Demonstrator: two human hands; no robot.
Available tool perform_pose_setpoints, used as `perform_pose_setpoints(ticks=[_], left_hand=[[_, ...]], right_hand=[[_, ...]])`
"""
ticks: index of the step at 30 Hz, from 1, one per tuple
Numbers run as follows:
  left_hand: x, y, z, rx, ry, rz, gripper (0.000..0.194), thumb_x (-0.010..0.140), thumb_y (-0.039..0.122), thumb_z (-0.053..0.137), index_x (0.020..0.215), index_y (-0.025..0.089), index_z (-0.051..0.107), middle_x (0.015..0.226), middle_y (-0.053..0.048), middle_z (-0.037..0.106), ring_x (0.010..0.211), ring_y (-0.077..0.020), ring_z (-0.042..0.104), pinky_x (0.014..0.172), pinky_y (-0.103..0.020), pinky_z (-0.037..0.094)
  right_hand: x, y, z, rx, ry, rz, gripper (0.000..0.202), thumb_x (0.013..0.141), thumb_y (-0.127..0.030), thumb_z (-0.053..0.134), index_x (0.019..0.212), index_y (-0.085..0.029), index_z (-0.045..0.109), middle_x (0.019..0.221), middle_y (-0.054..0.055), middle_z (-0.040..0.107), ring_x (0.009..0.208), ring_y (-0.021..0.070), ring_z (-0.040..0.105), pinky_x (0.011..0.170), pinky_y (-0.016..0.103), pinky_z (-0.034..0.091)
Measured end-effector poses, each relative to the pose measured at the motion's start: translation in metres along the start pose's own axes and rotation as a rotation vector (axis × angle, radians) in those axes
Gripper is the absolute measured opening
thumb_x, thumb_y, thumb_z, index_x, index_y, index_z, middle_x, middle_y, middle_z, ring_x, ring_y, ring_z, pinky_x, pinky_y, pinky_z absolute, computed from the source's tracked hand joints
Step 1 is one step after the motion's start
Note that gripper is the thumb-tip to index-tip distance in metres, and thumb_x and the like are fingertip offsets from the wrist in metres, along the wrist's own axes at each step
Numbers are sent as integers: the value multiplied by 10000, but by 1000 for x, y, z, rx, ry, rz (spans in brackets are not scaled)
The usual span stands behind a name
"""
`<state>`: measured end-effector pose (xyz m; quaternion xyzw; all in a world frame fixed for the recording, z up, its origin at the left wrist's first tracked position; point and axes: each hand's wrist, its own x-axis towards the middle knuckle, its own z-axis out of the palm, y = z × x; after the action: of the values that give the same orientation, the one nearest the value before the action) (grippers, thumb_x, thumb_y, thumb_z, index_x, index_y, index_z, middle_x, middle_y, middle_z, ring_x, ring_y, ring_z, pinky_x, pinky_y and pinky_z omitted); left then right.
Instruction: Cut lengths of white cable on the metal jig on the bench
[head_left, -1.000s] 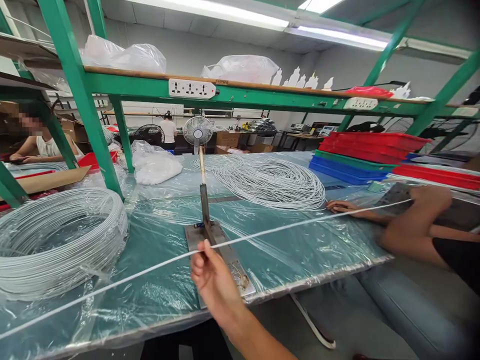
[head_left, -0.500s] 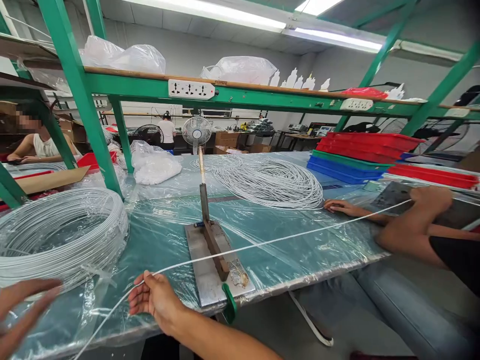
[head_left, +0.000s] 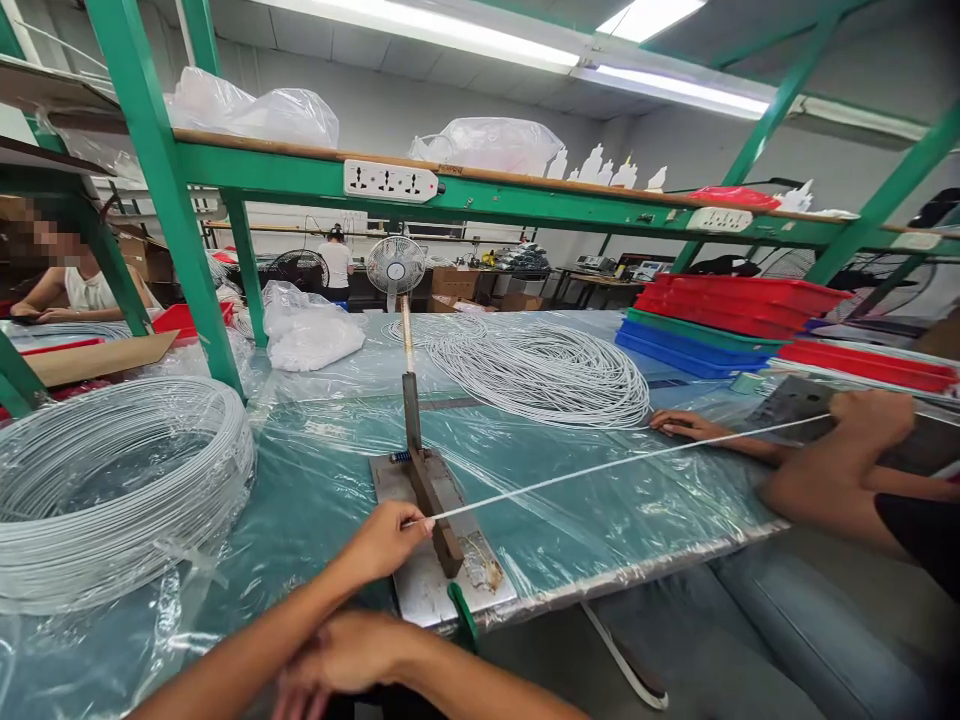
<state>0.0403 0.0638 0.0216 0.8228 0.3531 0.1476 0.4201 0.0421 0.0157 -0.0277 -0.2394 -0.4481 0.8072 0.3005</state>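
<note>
The thin white cord (head_left: 600, 468) is stretched straight over the plastic-covered table (head_left: 315, 480), from the cutter (head_left: 439, 510) to a co-worker's hand (head_left: 870, 410). The left hand (head_left: 386, 540) pinches its end. The right hand (head_left: 337, 655) is blurred, so I cannot tell its grip.

We see a bright, evenly lit room: two fluorescent ceiling lights (head_left: 525, 40) wash out to pure white overhead. Their glare breaks into streaks on the clear plastic sheet (head_left: 315, 440) over the surface, so shadows stay soft and faint. The wide lens bends the green frame posts (head_left: 161, 190) outward at the edges. The nearer hand (head_left: 337, 660) at the bottom is smeared by motion blur, and a face at far left is pixelated; the middle is sharp.
</note>
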Motion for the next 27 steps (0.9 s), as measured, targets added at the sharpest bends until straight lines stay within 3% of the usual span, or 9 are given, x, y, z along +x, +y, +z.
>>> perform_pose_setpoints(ticks=[3,5,8,10,12,15,18,23,27], left_hand=[[6,-9,5,-98,45,14,381,790,392,451,702,101,681,532,4,566,526,-118,461,496,-204,289],[9,-11,9,-123,90,5,416,784,377,412,599,115,677,430,15,516,479,-129,465,466,-196,326],[12,-9,11,-113,176,-20,431,779,406,422,559,133,672,426,17,506,471,-131,451,456,-193,324],[13,-8,11,-86,206,-56,374,765,412,502,593,134,682,503,9,550,518,-125,459,486,-198,283],[14,-7,9,-44,215,-97,324,770,388,531,622,145,686,569,-9,591,578,-136,491,524,-214,256],[15,-5,6,1,226,-122,261,781,362,532,708,179,704,675,-21,648,671,-164,543,572,-230,268],[17,-3,5,46,232,-108,207,788,320,530,765,213,705,734,-20,667,729,-178,561,604,-239,278],[20,-2,6,93,204,-74,179,790,237,525,708,158,663,605,-15,569,617,-146,477,568,-245,228],[28,-12,12,-87,138,-95,145,756,192,541,630,132,578,552,24,461,558,-112,403,545,-235,229]], right_hand=[[-39,-54,2,-307,-287,242,226,683,-324,674,777,-118,673,594,-12,621,466,72,546,463,158,428],[-56,-113,-8,-476,-227,218,270,804,-353,530,844,-127,673,661,17,639,536,94,590,504,182,457],[-51,-204,-49,-604,718,-395,197,820,-289,543,872,-134,652,719,20,630,419,42,488,395,151,351],[-33,-248,-87,-572,976,-519,235,871,-240,463,1069,-168,569,904,24,611,422,6,445,401,137,336],[-13,-276,-123,-536,1068,-524,293,886,-240,445,1168,-174,485,943,29,582,406,3,401,420,154,368],[9,-295,-159,-496,1062,-479,327,886,-322,471,1167,-154,454,878,26,562,432,30,427,466,201,433],[21,-300,-172,-461,1018,-437,354,882,-430,454,1094,-146,468,812,19,523,466,58,474,496,240,469],[16,-304,-163,-430,1003,-432,384,865,-508,433,1046,-169,446,798,11,474,442,62,466,481,245,462],[-19,-302,-135,-413,939,-474,406,888,-543,337,1031,-182,457,859,38,505,524,90,530,512,240,472]])
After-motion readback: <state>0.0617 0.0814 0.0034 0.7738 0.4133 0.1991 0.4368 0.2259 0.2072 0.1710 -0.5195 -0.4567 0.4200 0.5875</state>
